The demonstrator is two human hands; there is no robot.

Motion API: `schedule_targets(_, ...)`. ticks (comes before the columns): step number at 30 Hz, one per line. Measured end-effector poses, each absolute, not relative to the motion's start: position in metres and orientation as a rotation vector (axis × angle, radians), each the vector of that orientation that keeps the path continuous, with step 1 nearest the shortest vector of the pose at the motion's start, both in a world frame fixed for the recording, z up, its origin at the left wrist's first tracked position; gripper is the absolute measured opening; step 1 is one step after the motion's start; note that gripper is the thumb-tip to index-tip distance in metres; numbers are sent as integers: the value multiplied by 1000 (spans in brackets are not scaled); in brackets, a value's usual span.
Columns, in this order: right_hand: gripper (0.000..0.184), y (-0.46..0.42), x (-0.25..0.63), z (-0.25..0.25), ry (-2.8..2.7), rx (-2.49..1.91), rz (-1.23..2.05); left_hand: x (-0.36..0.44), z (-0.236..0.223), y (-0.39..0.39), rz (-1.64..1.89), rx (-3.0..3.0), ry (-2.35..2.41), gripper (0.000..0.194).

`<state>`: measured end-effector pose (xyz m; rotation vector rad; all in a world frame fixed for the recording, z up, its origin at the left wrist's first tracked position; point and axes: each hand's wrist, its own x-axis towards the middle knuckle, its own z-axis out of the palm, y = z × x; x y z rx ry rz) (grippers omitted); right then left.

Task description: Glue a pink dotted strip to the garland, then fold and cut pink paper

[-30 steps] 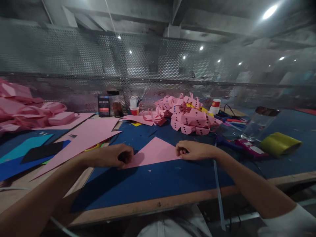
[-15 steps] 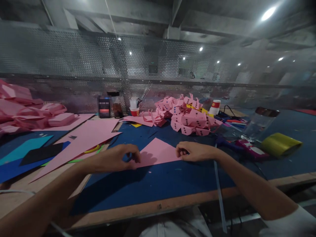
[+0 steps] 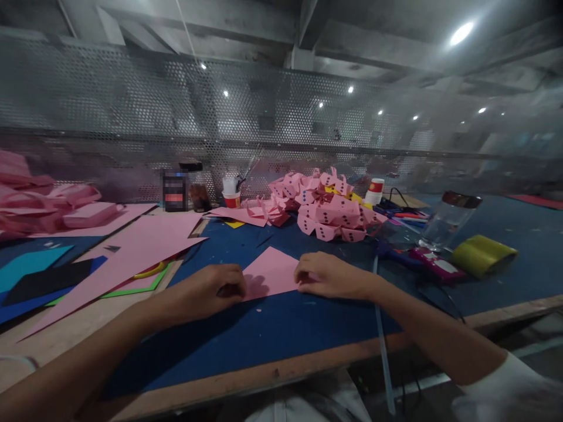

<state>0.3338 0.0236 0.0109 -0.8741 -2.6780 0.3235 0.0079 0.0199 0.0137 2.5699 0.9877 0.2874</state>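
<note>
A pink sheet of paper (image 3: 273, 271), triangular in outline with its peak pointing away from me, lies flat on the blue work mat (image 3: 281, 328). At its left corner my left hand (image 3: 222, 288) is curled, fingertips and thumb closed on the paper's end. My right hand (image 3: 325, 275) pinches the opposite corner, the fingers bent down and covering that tip. The shadow of a hand falls across the left part of the sheet.
Folded pink paper shapes with dark dots (image 3: 332, 214) are heaped behind the sheet. Larger pink sheets (image 3: 136, 240) and coloured sheets lie left. A clear jar (image 3: 448, 220), a yellow roll (image 3: 484, 256) and a magenta device (image 3: 435, 264) stand right. Paper cups (image 3: 231, 200) are at the back.
My left fingers, apart from the thumb before, have closed at the left corner. My right hand has moved inward over the right corner. The view has shifted slightly.
</note>
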Motion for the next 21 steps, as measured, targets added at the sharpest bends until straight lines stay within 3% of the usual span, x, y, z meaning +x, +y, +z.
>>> schedule_targets(9, 17, 21, 329, 0, -2810, -675, -198, 12, 7, 13, 310, 2754, 993, 11)
schedule_targets(21, 17, 22, 326, -3, -2795, -657, -139, 13, -1, 13, 347, 2878, 912, 17)
